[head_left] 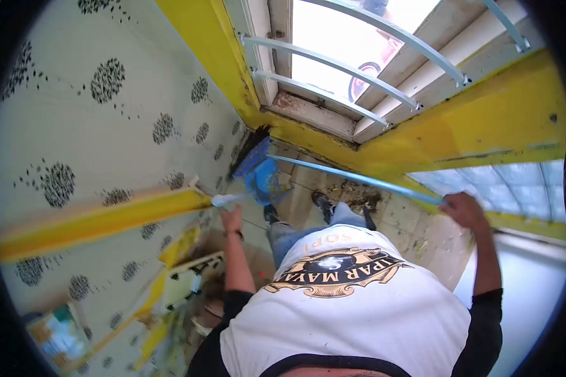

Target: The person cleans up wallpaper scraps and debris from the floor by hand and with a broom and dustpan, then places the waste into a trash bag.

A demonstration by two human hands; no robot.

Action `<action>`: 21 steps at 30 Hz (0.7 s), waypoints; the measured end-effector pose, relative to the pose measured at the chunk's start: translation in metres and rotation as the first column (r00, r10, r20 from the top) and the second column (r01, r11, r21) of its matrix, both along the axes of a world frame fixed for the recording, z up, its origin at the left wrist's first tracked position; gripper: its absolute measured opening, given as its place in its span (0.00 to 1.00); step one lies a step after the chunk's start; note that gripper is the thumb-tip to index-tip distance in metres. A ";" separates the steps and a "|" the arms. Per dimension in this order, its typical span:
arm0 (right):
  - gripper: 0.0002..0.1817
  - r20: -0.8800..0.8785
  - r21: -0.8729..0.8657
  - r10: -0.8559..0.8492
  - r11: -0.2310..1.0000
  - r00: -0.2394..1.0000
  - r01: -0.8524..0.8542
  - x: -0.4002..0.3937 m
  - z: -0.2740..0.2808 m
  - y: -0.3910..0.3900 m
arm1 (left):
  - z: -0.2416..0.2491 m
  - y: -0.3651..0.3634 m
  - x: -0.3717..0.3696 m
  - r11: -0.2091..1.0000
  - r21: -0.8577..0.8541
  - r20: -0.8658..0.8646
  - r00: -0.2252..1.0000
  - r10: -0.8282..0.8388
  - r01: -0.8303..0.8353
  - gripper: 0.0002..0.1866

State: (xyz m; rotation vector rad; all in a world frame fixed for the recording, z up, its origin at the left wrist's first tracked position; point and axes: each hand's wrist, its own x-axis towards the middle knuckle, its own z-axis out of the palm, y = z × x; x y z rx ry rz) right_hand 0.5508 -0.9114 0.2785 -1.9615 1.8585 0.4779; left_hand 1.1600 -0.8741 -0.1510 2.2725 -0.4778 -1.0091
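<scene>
My right hand (464, 211) is closed around the end of a light blue broom handle (358, 180). The handle slants down to a blue broom head (251, 157) whose dark bristles press into the corner, by the patterned wall. Beside the broom head, a blue dustpan (265, 179) sits on the floor in front of my feet, with some debris in or near it. My left hand (231, 220) is closed at a pale, motion-blurred handle (225, 200) that runs toward the dustpan. My left fingers are partly smeared.
Dark dirt and scraps (361, 198) lie on the tiled floor (402, 220) ahead of my feet. A barred window (333, 78) opens above the yellow wall (471, 125). A yellow ledge (107, 220) juts out at left, above clutter (192, 289). Glass blocks (503, 185) are at right.
</scene>
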 end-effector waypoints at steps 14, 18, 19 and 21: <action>0.12 -0.385 -0.412 -0.332 0.897 0.861 0.162 0.193 0.289 0.146 | 0.246 -0.153 -0.216 0.994 -0.104 -0.993 -0.058 -0.102 0.034 0.16; 0.11 -0.313 -0.249 -0.424 0.900 0.850 0.358 0.234 0.240 0.094 | 0.212 -0.190 -0.229 0.998 -0.064 -0.984 0.166 -0.060 -0.019 0.13; 0.12 -0.337 -0.316 -0.308 0.927 0.890 0.201 0.245 0.222 0.083 | 0.177 -0.198 -0.234 0.999 -0.042 -0.966 0.256 -0.044 0.013 0.12; 0.12 -0.320 -0.314 -0.385 0.905 0.866 0.287 0.240 0.215 0.093 | 0.159 -0.194 -0.244 0.999 -0.019 -0.936 0.350 -0.033 0.045 0.12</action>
